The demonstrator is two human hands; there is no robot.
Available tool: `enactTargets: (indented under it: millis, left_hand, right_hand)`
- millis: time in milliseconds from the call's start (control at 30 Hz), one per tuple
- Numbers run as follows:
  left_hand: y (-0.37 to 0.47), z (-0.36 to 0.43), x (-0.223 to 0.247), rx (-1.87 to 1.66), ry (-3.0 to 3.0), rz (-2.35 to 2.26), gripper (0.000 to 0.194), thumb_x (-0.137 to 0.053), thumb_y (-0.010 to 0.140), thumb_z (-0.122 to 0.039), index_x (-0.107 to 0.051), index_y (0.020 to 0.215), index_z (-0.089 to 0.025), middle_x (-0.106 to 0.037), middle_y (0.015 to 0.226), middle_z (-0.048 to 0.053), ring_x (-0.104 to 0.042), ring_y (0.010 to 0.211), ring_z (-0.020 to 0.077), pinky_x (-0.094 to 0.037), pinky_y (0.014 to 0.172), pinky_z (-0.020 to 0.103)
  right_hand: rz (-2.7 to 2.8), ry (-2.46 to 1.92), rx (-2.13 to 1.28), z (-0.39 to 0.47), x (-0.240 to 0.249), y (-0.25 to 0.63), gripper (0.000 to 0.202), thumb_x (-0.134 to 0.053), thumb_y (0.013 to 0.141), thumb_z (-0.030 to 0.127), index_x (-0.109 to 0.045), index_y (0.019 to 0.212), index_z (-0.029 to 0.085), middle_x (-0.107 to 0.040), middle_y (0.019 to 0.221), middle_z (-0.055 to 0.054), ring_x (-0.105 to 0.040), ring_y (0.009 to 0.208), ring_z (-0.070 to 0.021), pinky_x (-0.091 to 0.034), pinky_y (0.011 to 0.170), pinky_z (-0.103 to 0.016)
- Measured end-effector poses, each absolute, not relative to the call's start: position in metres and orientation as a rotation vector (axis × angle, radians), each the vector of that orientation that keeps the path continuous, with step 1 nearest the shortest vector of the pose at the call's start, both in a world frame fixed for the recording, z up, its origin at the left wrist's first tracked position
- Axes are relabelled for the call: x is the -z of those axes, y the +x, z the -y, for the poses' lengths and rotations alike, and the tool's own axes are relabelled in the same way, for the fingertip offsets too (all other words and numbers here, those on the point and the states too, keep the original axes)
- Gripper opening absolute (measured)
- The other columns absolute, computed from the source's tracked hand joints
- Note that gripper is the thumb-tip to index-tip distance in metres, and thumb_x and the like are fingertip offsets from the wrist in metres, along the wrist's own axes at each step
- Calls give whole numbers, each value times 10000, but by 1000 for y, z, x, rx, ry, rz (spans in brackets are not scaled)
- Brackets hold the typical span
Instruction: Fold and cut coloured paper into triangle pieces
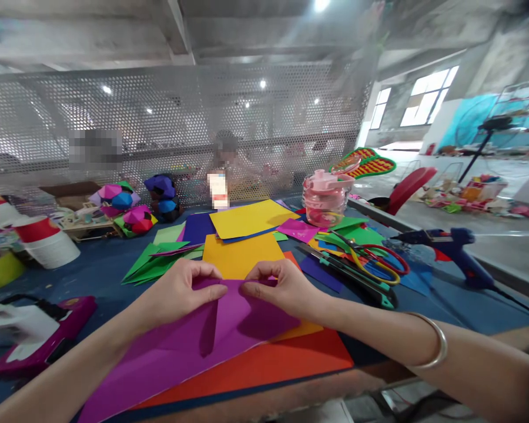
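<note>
Purple paper (229, 329) pinched under fingers (216, 289) of both hands (far edge).

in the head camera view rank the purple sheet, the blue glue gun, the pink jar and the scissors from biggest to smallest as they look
1. Purple sheet, pinched by both hands, by far the largest, though nearest the camera.
2. Blue glue gun.
3. Scissors, close to the glue gun in extent, so that order is unsure.
4. Pink jar, smallest, but farthest away.

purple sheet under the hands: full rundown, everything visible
The purple paper sheet looks thin, matte and uniform in colour. It lies nearly flat and skewed on an orange sheet, with a raised crease down its middle. Left hand and right hand pinch its far edge, folding it over. Its near corner reaches the table edge.
</note>
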State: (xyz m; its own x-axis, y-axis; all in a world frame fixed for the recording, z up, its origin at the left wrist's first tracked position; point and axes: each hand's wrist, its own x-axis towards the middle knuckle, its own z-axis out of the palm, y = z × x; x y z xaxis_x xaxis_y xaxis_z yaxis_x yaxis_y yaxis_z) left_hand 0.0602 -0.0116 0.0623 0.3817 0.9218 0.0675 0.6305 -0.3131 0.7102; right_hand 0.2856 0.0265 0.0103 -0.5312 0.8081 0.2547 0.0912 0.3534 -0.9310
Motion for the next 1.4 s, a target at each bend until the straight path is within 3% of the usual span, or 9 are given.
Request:
enactTargets:
  millis: [400,600,767,1033,1267,1400]
  left_hand:
    - [59,9,-54,-636,2151,-1376,273,-612,873,-412,-727,779,-183,-717,745,14,-627,695,185,-442,631,265]
    - [64,9,-47,-585,2197,-1400,230,-615,861,-364,-721,754,-189,-715,746,20,-635,698,191,-435,633,272]
    - [70,8,-40,-572,2265,-1404,231,-601,860,-349,-709,740,-185,-713,741,33,-633,717,207,-434,646,292]
    - [74,4,-32,-555,2382,-1432,216,-595,865,-331,-717,746,-198,-726,746,30,-642,711,215,-436,650,300]
    - [77,0,-20,-614,2471,-1458,89,-649,836,-238,-721,802,-196,-733,811,56,-648,826,257,-447,776,360]
    - [79,2,-14,-657,2499,-1418,92,-640,856,-167,-679,935,-192,-720,952,56,-638,935,253,-454,868,381]
  right_hand:
    - [1971,-799,-1198,-28,-8,285,264,-698,836,399,-695,732,156,-676,669,-15,-555,611,-123,-426,586,-247]
    - [2188,-765,-1010,-25,-8,285,174,-658,864,309,-723,840,150,-693,725,-20,-572,644,-124,-425,600,-236]
    - [2279,-838,-864,-24,-8,283,238,-619,919,341,-735,830,153,-710,735,-30,-576,632,-121,-386,576,-233]
    - [2317,-911,-710,-27,-3,281,153,-620,890,204,-721,785,156,-663,667,-6,-515,585,-107,-323,556,-233]
    - [2339,-916,-623,-28,6,278,96,-625,859,140,-702,803,148,-669,714,-30,-512,615,-124,-333,587,-241]
    - [2360,-881,-584,-28,11,279,96,-614,848,96,-676,820,163,-683,766,-43,-554,679,-146,-369,639,-247]
